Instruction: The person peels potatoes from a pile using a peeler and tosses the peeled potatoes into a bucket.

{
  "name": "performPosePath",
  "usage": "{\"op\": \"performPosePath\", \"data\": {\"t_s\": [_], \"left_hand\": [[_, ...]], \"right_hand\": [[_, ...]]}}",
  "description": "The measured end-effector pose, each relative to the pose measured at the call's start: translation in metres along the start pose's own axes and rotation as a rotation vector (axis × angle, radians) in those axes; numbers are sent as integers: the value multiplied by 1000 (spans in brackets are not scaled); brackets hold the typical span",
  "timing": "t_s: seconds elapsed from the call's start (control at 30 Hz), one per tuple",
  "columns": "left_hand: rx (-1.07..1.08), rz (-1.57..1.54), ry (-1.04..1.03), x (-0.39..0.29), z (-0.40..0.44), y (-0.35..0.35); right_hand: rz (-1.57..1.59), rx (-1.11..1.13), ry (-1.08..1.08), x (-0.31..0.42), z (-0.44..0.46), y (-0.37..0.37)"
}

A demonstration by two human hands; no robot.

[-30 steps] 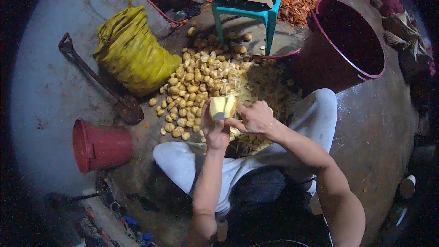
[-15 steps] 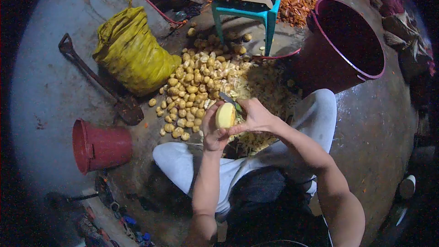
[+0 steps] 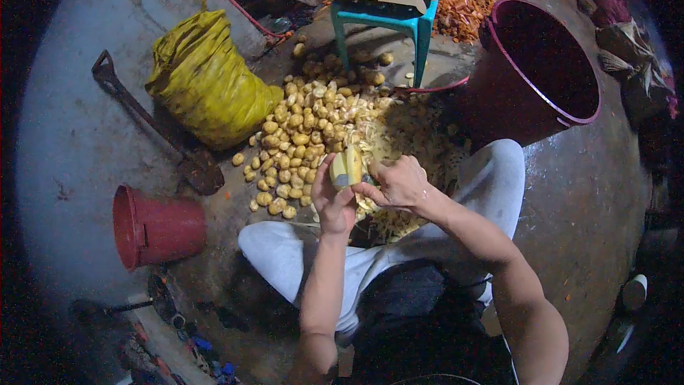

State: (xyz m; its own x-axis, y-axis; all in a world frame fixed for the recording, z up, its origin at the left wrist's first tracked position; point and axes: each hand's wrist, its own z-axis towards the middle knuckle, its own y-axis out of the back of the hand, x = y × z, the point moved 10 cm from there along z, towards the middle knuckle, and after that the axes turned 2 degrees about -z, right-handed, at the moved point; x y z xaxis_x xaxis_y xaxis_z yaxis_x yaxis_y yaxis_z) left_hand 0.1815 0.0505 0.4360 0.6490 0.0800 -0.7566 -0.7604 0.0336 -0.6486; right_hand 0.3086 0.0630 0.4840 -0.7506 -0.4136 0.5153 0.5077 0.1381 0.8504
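A pale yellow, partly peeled potato (image 3: 344, 165) is held up over my crossed legs. My left hand (image 3: 335, 203) is wrapped round its left side and underside. My right hand (image 3: 400, 184) is closed on a knife (image 3: 342, 180), whose grey blade lies against the lower face of the potato; its handle is hidden by the fingers. A strip with yellow-brown skin stands along the potato's right side. Beyond the hands a heap of potatoes (image 3: 299, 135) covers the floor, with peelings (image 3: 420, 135) to its right.
A yellow sack (image 3: 206, 78) and a shovel (image 3: 142, 117) are at the left, above a red bucket (image 3: 164, 228). A teal chair (image 3: 417, 25) stands ahead, bearing cardboard and dark objects. Orange pieces (image 3: 463, 3) lie behind it. A large dark red tub (image 3: 491, 93) is at the right.
Half a second ago the blade was above the potato, pointing up and left; now it lies against the potato's lower face. My right hand has turned, and the potato shows a different side.
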Motion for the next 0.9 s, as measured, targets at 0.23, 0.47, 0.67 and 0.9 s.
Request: {"op": "performPosePath", "data": {"t_s": [0.23, 0.47, 0.67, 0.9], "left_hand": [[-68, -10, 60, 3, 3, 8], [119, -112, 93, -7, 1, -26], [223, -47, 162, 7, 0, -15], [148, -93, 83, 2, -7, -17]], "right_hand": [[583, 8, -35, -6, 2, -5], [443, 38, -60, -21, 9, -11], [532, 15, 31, -16, 6, -14], [506, 5, 93, -8, 2, -9]]}}
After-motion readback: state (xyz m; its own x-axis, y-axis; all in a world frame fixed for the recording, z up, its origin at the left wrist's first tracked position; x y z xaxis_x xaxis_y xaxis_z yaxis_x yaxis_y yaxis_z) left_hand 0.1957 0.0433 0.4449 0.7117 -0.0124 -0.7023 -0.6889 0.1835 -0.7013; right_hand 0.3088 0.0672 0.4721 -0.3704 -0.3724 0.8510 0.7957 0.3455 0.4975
